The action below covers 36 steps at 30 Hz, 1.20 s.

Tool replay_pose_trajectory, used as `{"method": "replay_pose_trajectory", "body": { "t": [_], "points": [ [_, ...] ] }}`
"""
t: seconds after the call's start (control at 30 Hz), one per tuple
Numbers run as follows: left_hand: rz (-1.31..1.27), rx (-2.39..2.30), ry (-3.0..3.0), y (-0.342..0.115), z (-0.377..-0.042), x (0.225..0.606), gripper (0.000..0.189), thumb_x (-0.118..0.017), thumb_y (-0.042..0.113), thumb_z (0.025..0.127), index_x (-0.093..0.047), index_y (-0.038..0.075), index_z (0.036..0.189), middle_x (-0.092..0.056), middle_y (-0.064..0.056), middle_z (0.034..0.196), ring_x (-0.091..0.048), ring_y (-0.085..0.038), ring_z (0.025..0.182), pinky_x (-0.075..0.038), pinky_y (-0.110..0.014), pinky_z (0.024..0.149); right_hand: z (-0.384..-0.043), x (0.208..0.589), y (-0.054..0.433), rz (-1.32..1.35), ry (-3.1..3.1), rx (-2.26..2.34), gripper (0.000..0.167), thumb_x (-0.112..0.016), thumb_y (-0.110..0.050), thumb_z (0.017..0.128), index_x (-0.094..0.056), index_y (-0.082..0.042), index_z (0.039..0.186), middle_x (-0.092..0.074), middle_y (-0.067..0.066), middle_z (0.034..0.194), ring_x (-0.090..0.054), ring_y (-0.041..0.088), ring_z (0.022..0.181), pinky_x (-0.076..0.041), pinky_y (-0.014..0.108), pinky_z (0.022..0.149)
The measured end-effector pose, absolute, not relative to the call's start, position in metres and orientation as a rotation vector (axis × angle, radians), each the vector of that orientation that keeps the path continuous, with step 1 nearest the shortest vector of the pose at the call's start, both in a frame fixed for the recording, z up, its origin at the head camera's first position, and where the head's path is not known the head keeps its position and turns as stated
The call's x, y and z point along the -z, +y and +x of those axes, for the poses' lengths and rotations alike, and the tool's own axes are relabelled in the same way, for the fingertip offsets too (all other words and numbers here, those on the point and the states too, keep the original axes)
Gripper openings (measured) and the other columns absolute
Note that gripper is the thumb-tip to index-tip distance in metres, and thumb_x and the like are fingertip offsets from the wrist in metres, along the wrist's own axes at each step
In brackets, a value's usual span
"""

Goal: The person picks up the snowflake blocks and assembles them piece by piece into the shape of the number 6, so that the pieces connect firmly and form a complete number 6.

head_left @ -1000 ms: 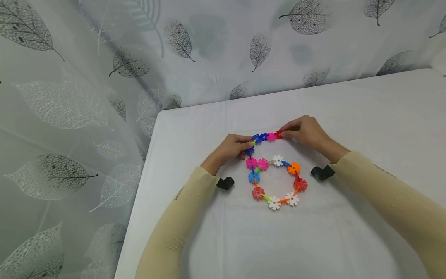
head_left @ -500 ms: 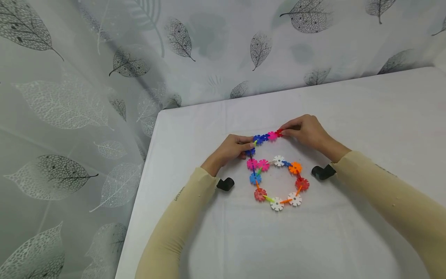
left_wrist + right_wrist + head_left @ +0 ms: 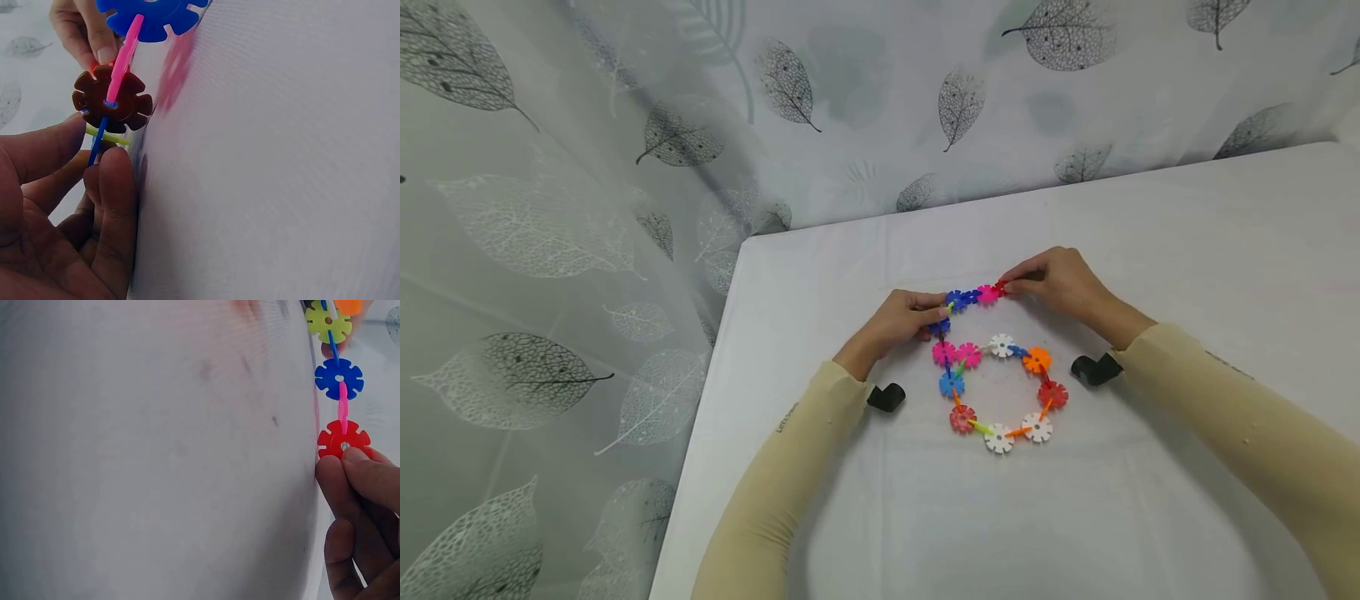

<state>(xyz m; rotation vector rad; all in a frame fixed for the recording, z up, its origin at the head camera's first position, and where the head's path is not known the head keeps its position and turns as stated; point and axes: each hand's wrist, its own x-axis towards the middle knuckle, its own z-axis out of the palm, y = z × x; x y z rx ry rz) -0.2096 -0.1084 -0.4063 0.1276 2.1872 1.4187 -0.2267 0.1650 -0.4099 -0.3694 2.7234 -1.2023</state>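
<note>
A chain of colourful plastic snowflake discs, slotted edge to edge, forms a closed loop with an arm leading up and then right. My left hand [image 3: 898, 321] pinches the chain at its upper left corner, around a blue disc [image 3: 939, 326]. In the left wrist view, a brown disc [image 3: 103, 103] sits just beyond the thumb and fingertips. My right hand [image 3: 1058, 285] pinches the red end disc [image 3: 334, 434] between thumb and finger. A pink disc [image 3: 987, 294] joins it to the blue ones. The loop includes an orange disc [image 3: 1037, 360] and a white disc [image 3: 999, 438].
The white-covered table [image 3: 985, 533] extends in front and to the right. Behind and to the left hangs a leaf-patterned curtain [image 3: 865, 92]. Black wrist-worn pieces [image 3: 887, 397] stick out at both cuffs.
The loop has shifted slightly to the right. The red end disc, seen flatter before, now shows narrower at the right fingertips. Both hands stay nearly in place.
</note>
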Motion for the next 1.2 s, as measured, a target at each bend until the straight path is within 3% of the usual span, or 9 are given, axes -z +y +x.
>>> {"method": "replay_pose_trajectory", "body": {
  "t": [0.2, 0.47, 0.73, 1.0, 1.2],
  "points": [
    [0.16, -1.383, 2.214, -0.107, -0.212, 0.407, 0.04, -0.066, 0.02, 0.1, -0.063, 0.009, 0.139, -0.07, -0.005, 0.115, -0.055, -0.012, 0.068, -0.052, -0.023, 0.065, -0.224, 0.411, 0.168, -0.355, 2.724, 1.164, 0.019, -0.074, -0.012, 0.093, -0.079, -0.006, 0.111, -0.073, 0.015, 0.112, -0.063, 0.032, 0.11, -0.052, 0.049, 0.093],
    [0.205, -1.316, 2.253, -0.103, -0.216, 0.406, 0.04, -0.065, 0.022, 0.101, -0.063, 0.01, 0.139, -0.068, -0.006, 0.104, -0.053, -0.014, 0.069, -0.05, -0.025, 0.061, -0.221, 0.411, 0.172, -0.416, 2.792, 1.143, 0.023, -0.073, -0.011, 0.094, -0.077, -0.008, 0.116, -0.072, 0.013, 0.112, -0.062, 0.028, 0.101, -0.05, 0.039, 0.08],
    [0.131, -1.34, 2.282, -0.097, -0.219, 0.408, 0.037, -0.065, 0.023, 0.101, -0.066, 0.014, 0.137, -0.066, -0.005, 0.112, -0.057, -0.014, 0.073, -0.053, -0.025, 0.065, -0.217, 0.412, 0.174, -0.299, 2.783, 1.182, 0.024, -0.073, -0.016, 0.095, -0.077, -0.007, 0.117, -0.072, 0.017, 0.115, -0.064, 0.031, 0.107, -0.054, 0.046, 0.084],
    [0.115, -1.418, 2.222, -0.103, -0.219, 0.404, 0.042, -0.063, 0.023, 0.103, -0.06, 0.008, 0.142, -0.068, -0.01, 0.109, -0.063, -0.016, 0.077, -0.057, -0.028, 0.069, -0.217, 0.411, 0.174, -0.303, 2.766, 1.218, 0.024, -0.073, -0.016, 0.095, -0.076, -0.006, 0.117, -0.072, 0.017, 0.116, -0.064, 0.032, 0.107, -0.052, 0.05, 0.091],
    [0.061, -1.42, 2.227, -0.108, -0.218, 0.397, 0.049, -0.06, 0.034, 0.104, -0.054, 0.013, 0.148, -0.065, -0.008, 0.124, -0.066, -0.02, 0.09, -0.058, -0.03, 0.076, -0.217, 0.41, 0.182, -0.284, 2.748, 1.221, 0.036, -0.07, -0.032, 0.097, -0.073, -0.007, 0.122, -0.071, 0.016, 0.118, -0.064, 0.03, 0.106, -0.052, 0.047, 0.089]
  ]
}}
